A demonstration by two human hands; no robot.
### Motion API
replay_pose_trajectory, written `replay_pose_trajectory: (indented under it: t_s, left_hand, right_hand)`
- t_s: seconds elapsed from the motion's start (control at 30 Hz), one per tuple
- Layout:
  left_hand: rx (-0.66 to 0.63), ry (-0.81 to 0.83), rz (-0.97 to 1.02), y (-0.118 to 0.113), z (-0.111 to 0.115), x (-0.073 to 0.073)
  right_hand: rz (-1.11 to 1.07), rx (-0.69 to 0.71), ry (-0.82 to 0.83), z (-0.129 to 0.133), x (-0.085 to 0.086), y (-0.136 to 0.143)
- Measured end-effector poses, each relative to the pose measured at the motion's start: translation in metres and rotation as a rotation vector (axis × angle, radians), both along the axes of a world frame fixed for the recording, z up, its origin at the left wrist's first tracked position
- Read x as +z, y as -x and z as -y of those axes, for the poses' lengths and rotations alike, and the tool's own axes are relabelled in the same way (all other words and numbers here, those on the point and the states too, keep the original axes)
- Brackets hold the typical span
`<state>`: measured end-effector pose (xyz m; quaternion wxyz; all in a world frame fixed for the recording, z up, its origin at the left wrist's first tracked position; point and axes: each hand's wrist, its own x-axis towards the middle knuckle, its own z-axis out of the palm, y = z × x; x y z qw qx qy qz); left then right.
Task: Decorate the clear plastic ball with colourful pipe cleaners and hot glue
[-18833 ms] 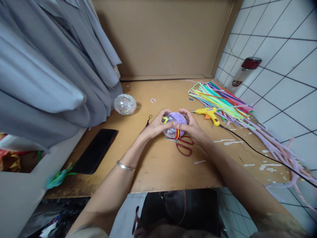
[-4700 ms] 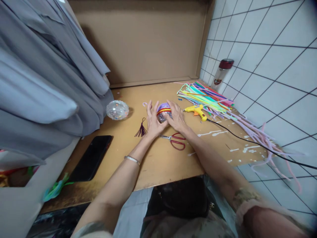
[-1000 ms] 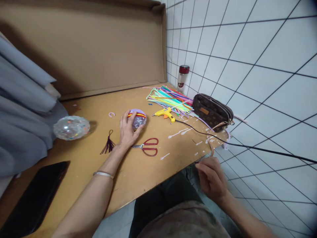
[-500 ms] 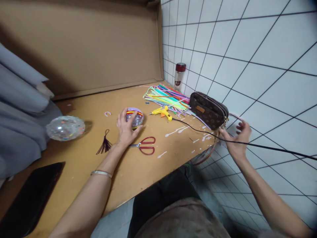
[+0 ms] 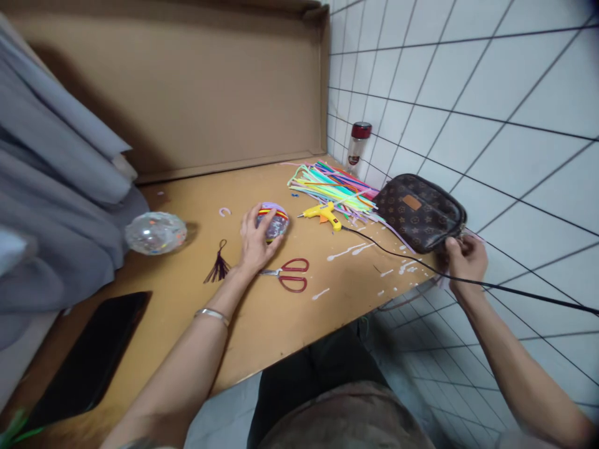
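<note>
My left hand (image 5: pixel 256 242) is curled around a clear ball (image 5: pixel 276 226) with purple, red and yellow bands, which rests on the table. At the table's right edge, my right hand (image 5: pixel 468 259) pinches the near end of a brown patterned handbag (image 5: pixel 421 212), close to its metal clasp. The bag is tipped so that its broad side with a tan patch faces me. Red-handled scissors (image 5: pixel 294 275) lie just below my left hand. A yellow glue gun (image 5: pixel 324 214) lies to the right of the ball, and its black cord (image 5: pixel 393 252) passes over my right wrist.
Colourful pipe cleaners (image 5: pixel 337 187) lie piled before a glass bottle (image 5: pixel 358 146) by the tiled wall. On the left are a clear balloon-like ball (image 5: pixel 156 233), a dark tassel (image 5: pixel 219 265), a black phone-like slab (image 5: pixel 91 355) and a grey curtain (image 5: pixel 70 187). White glue streaks (image 5: pixel 344 252) mark the table.
My right hand has closed on the handbag's end, and the bag has tipped up to show its broad side. My left hand stays on the ball. The whole view has shifted.
</note>
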<state>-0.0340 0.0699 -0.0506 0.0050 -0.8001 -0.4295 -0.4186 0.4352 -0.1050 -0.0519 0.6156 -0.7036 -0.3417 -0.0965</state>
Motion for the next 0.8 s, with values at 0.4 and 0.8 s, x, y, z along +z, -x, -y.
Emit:
replay_pose_trajectory:
  t_s: [0.4, 0.8]
  left_hand:
    - [-0.062, -0.026, 0.014, 0.001, -0.004, -0.006]
    - [-0.085, -0.012, 0.103, 0.002, -0.004, -0.011]
  right_hand:
    - [0.328, 0.403, 0.041, 0.142, -0.054, 0.199]
    - [0.177, 0.697, -0.204, -0.082, 0.05, 0.298]
